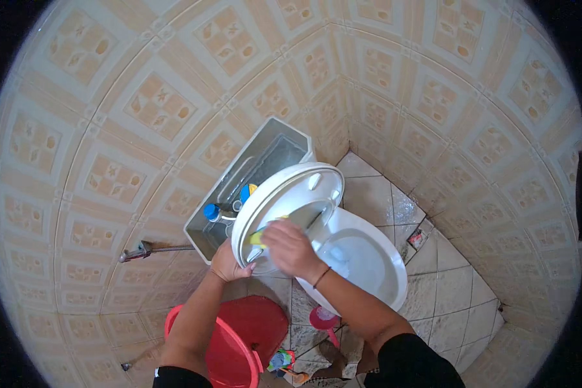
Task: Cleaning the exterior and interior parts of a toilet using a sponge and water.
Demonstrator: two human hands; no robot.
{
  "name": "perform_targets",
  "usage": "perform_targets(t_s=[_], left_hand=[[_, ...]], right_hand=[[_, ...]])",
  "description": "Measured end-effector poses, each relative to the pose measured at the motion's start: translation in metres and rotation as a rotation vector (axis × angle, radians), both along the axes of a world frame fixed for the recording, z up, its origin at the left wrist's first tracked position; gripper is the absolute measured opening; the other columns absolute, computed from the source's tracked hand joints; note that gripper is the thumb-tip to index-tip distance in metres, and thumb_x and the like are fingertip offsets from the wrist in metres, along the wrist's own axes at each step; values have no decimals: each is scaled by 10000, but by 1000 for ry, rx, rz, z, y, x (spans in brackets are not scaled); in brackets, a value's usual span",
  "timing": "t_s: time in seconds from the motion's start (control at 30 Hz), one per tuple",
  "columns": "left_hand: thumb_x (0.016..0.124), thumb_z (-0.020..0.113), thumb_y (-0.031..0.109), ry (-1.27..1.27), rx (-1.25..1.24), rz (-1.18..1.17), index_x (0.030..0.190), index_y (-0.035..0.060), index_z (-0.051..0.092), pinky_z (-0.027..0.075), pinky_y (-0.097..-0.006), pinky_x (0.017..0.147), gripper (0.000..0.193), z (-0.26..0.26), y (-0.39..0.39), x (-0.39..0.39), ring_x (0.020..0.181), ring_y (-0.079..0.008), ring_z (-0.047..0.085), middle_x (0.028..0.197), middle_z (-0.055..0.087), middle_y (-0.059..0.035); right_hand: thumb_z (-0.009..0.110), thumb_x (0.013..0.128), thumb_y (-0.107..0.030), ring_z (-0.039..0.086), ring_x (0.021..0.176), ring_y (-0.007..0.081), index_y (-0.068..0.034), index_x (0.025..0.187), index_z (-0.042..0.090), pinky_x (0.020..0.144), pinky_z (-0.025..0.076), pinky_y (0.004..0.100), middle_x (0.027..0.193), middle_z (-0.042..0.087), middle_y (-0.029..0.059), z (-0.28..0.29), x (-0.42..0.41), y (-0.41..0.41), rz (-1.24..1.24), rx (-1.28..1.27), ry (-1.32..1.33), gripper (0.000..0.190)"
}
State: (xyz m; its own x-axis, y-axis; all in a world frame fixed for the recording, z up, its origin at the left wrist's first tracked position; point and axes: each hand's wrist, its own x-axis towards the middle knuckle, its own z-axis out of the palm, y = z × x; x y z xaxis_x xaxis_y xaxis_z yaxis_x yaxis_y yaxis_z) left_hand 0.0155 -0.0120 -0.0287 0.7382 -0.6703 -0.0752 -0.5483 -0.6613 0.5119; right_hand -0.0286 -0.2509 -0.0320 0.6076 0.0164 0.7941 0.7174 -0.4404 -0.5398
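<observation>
My left hand (230, 261) grips the lower left rim of the white toilet seat and lid (266, 196), which stand tilted up against the cistern. In my right hand (291, 246) is a yellow-green sponge (257, 238), pressed to the underside of the seat and lid; my fingers hide much of it. Below my right forearm lies the white toilet bowl (393, 259). Behind the lid the cistern (296, 133) has no cover, so its inside shows. A blue-capped flush fitting (212, 212) and a blue and yellow part (247, 192) sit inside it.
A red plastic bucket (223, 359) stands at lower left, under my left arm. A pink dipper (323, 319) and a colourful packet (281, 360) lie on the tiled floor (368, 196). A metal valve (138, 252) juts from the wall. A small red-and-white item (417, 237) lies by the right wall.
</observation>
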Motion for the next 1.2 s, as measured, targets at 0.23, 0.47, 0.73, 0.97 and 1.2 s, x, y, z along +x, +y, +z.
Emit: perform_targets(t_s=[0.23,0.47,0.73,0.97,1.2], left_hand=[[568,670,485,22,-73,36,1222,36,494,431,-416,929,813,8,-10,-4,1040,-397,529,1141,522,-235],[549,680,513,82,-60,113,1239,21,457,457,-412,895,876,11,-9,-6,1029,-386,558,1123,560,-218],[527,690,434,64,-100,129,1098,42,576,490,-399,834,702,14,-17,-10,932,-363,605,1013,625,-186],[552,686,441,21,-65,99,1153,14,523,470,-404,858,755,13,-1,-8,966,-379,585,1063,595,-210],[614,645,442,19,10,36,1233,-11,462,384,-434,982,789,20,-11,-7,1103,-431,482,1181,495,-275]], right_hand=[[443,740,97,570,973,302,-9,963,609,905,434,376,1012,609,145,-18,23,-25,-417,455,283,297],[444,761,100,574,1018,275,-6,970,623,907,442,337,1040,603,140,-59,34,-38,-323,630,306,295],[436,862,-4,563,930,206,28,1023,606,859,426,291,957,606,102,-205,27,-27,-515,1092,732,236],[495,839,32,534,733,119,-29,1079,553,607,429,252,876,586,35,-206,-32,84,-185,1955,1139,255],[461,864,50,579,920,284,60,1055,509,766,529,352,1024,567,175,-121,-50,95,36,2113,1402,198]])
